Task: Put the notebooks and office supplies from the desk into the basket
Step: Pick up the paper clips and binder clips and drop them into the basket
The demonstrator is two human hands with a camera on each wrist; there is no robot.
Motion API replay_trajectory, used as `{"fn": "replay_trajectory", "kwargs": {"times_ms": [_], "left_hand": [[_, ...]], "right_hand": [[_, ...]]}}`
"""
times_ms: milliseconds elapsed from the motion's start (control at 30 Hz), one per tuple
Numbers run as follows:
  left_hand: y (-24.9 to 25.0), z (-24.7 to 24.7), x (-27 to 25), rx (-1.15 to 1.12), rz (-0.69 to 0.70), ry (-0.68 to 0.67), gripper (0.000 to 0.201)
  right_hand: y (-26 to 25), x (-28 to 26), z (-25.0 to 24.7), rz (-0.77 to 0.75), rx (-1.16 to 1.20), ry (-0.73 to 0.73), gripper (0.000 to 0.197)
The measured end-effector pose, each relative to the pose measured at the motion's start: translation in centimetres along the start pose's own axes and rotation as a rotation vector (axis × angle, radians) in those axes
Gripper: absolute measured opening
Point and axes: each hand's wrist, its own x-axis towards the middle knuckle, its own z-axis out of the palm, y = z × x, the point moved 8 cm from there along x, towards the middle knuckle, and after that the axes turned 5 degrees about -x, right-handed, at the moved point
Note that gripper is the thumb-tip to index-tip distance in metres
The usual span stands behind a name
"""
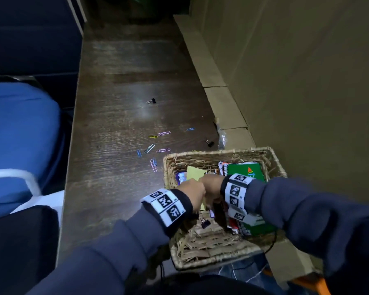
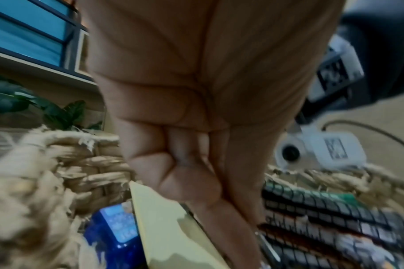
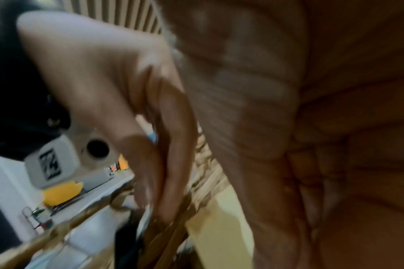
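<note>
The woven basket (image 1: 217,153) (image 2: 81,163) stands at the desk's near right corner. In it lie a green spiral notebook (image 1: 245,170) (image 2: 334,209), a yellow note pad (image 1: 195,172) (image 2: 168,227) (image 3: 219,227), a blue item (image 1: 182,177) (image 2: 118,223) and a black binder clip (image 1: 205,222). Both hands hover close together over the pad. My left hand (image 1: 193,193) (image 2: 187,154) has its fingers curled tight into the palm, with nothing visible inside. My right hand (image 1: 211,186) (image 3: 311,172) is also curled, in shadow, and its contents are hidden. Several coloured paper clips (image 1: 149,148) lie on the desk beyond the basket.
Two black binder clips (image 1: 151,101) (image 1: 209,143) sit on the dark wooden desk (image 1: 126,81). Cardboard pieces (image 1: 222,103) line the wall on the right, with a crumpled plastic wrapper (image 1: 222,137) beside them. A blue chair (image 1: 19,135) stands left of the desk.
</note>
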Motion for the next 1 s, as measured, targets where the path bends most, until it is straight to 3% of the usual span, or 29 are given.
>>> {"fn": "replay_trajectory", "kwargs": {"times_ms": [167, 267, 400, 467, 600, 800, 900, 1000], "left_hand": [[1.6, 2.2, 1.5, 0.104, -0.066, -0.154, 0.036], [1.8, 3.8, 2.5, 0.116, -0.086, -0.227, 0.047], [2.0, 3.9, 2.6, 0.136, -0.082, -0.247, 0.03], [1.9, 2.3, 2.0, 0.143, -0.054, -0.176, 0.019], [0.3, -3.2, 0.5, -0.011, 0.039, 0.059, 0.029], [-6.1, -10.5, -3.2, -0.197, 0.0, 0.312, 0.029], [-9.5, -11.2, -4.7, -0.282, -0.04, 0.396, 0.026], [-12.7, -11.0, -4.9, -0.348, -0.095, 0.417, 0.026]], "right_hand": [[2.4, -1.7, -3.1, 0.049, -0.007, 0.121, 0.017], [3.0, -1.9, -3.3, 0.037, 0.037, 0.146, 0.026], [3.3, -2.4, -3.2, -0.015, 0.132, 0.181, 0.024], [3.5, -2.9, -3.6, -0.048, 0.167, 0.208, 0.025], [5.7, -4.0, -6.1, -0.046, 0.269, 0.23, 0.02], [11.1, -2.4, -15.3, 0.095, 0.279, 0.394, 0.012], [12.3, 1.1, -17.3, 0.225, 0.192, 0.334, 0.009], [12.7, 4.8, -16.7, 0.272, 0.091, 0.213, 0.026]]}}
